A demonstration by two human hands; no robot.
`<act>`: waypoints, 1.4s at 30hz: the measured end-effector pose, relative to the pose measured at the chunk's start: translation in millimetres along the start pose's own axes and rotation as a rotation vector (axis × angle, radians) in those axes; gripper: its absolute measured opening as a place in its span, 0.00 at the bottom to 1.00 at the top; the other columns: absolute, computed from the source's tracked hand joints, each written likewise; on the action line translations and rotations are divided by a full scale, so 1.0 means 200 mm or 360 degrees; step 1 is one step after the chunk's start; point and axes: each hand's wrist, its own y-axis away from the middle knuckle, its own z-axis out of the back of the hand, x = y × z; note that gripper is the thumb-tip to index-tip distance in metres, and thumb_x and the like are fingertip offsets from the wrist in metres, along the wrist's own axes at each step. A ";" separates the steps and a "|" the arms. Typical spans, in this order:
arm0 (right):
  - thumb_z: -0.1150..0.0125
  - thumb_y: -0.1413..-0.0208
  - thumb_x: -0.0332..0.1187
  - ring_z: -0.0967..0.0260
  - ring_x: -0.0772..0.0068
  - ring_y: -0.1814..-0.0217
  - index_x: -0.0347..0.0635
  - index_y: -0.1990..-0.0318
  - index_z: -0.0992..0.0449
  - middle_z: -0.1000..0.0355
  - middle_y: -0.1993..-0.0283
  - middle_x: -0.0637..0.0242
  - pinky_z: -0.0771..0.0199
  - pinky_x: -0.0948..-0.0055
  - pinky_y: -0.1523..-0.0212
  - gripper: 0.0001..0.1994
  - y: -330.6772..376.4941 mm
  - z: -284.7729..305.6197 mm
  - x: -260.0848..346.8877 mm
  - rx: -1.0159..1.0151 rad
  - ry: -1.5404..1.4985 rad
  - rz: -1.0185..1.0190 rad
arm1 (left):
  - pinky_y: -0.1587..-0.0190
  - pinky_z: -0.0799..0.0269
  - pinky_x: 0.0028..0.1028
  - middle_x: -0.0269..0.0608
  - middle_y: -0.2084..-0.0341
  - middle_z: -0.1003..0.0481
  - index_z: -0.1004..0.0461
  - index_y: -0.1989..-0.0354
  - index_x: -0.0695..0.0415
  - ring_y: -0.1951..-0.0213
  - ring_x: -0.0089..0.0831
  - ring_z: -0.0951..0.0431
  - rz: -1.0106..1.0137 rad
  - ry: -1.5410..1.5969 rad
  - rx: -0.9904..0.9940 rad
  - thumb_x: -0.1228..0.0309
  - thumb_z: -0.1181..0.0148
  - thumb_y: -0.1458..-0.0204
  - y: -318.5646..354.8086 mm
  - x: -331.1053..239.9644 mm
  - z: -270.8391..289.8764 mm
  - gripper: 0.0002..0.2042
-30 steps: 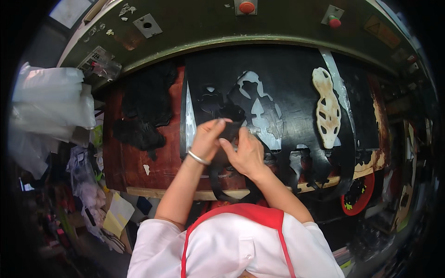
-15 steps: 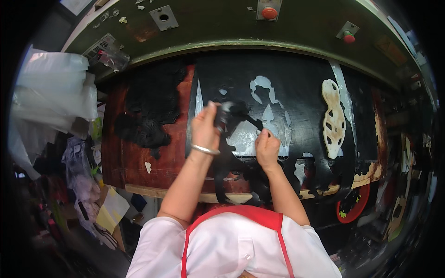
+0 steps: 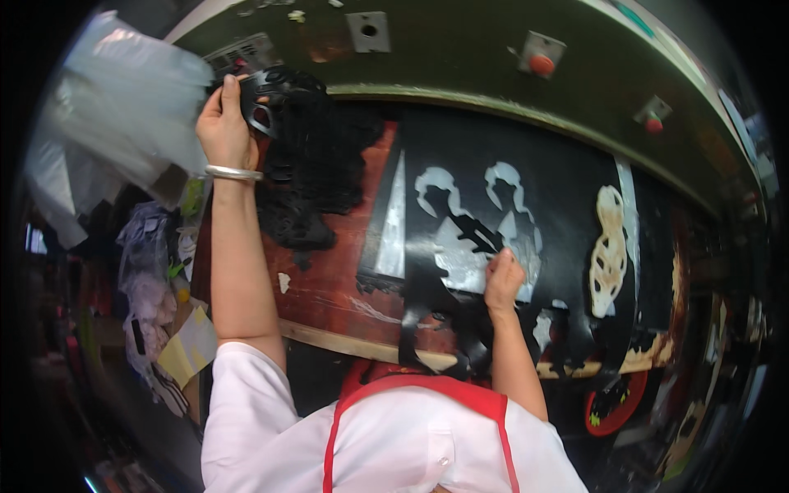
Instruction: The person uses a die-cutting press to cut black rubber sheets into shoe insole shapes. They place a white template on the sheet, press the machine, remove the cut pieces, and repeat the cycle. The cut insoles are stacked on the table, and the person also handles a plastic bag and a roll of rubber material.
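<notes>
My left hand (image 3: 226,127) is stretched to the far left, fingers closed on a black cut-out piece (image 3: 261,119) with an opening in it. It is at the far end of a heap of similar black pieces (image 3: 316,160). My right hand (image 3: 504,283) is pinched at the end of a thin, forked black scrap (image 3: 475,232). That scrap lies across the pale, shiny gaps cut in a black sheet (image 3: 555,205). To the right, a cream, sole-shaped plate with several holes (image 3: 608,255) rests on the sheet.
A reddish-brown board (image 3: 329,287) lies under everything. Behind it runs a green machine beam (image 3: 448,49) with a red button (image 3: 541,65). Clear plastic sheets (image 3: 131,115) hang at the left. A red basin (image 3: 616,415) stands below the front edge at right.
My left hand has carried a black piece from the sheet to the heap at the far left. My right hand stays near the cut gaps with the scrap. The whole view has tilted.
</notes>
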 end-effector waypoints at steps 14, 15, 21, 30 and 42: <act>0.43 0.39 0.30 0.40 0.86 0.81 0.40 0.74 0.34 0.35 0.82 0.73 0.41 0.84 0.79 0.12 0.20 0.48 0.27 -0.0035 0.0144 -0.0146 | 0.74 0.31 0.21 0.36 0.75 0.22 0.21 0.62 0.60 0.77 0.19 0.24 -0.0637 -0.1309 -0.0138 0.66 0.41 0.42 -0.15 -0.27 0.67 0.10; 0.43 0.38 0.30 0.40 0.86 0.81 0.40 0.74 0.34 0.36 0.82 0.73 0.42 0.85 0.79 0.12 0.22 0.48 0.27 -0.0061 0.0152 -0.0162 | 0.73 0.29 0.25 0.41 0.76 0.22 0.22 0.63 0.60 0.76 0.28 0.23 -0.0820 -0.1636 -0.0068 0.67 0.42 0.42 -0.04 -0.19 0.66 0.09; 0.44 0.38 0.31 0.39 0.85 0.82 0.39 0.73 0.33 0.33 0.82 0.72 0.40 0.85 0.79 0.11 0.33 0.37 0.29 0.0083 0.0144 -0.0259 | 0.67 0.28 0.31 0.38 0.74 0.30 0.26 0.69 0.55 0.71 0.35 0.27 -0.0907 -0.2017 0.0868 0.70 0.35 0.58 0.77 0.43 0.50 0.09; 0.46 0.37 0.31 0.41 0.83 0.82 0.39 0.75 0.33 0.37 0.84 0.72 0.42 0.82 0.80 0.13 0.23 0.49 0.37 -0.0310 0.0362 0.0061 | 0.65 0.30 0.35 0.42 0.73 0.26 0.23 0.67 0.57 0.68 0.41 0.26 -0.0703 -0.1702 -0.0031 0.78 0.39 0.53 0.72 -0.01 0.77 0.05; 0.43 0.40 0.32 0.36 0.75 0.79 0.36 0.77 0.30 0.29 0.81 0.67 0.36 0.75 0.75 0.14 0.65 0.02 0.71 -0.0626 0.0149 0.0303 | 0.61 0.28 0.35 0.44 0.70 0.22 0.26 0.60 0.58 0.66 0.39 0.22 -0.0504 -0.1450 -0.1182 0.69 0.39 0.48 -0.27 -0.24 1.85 0.09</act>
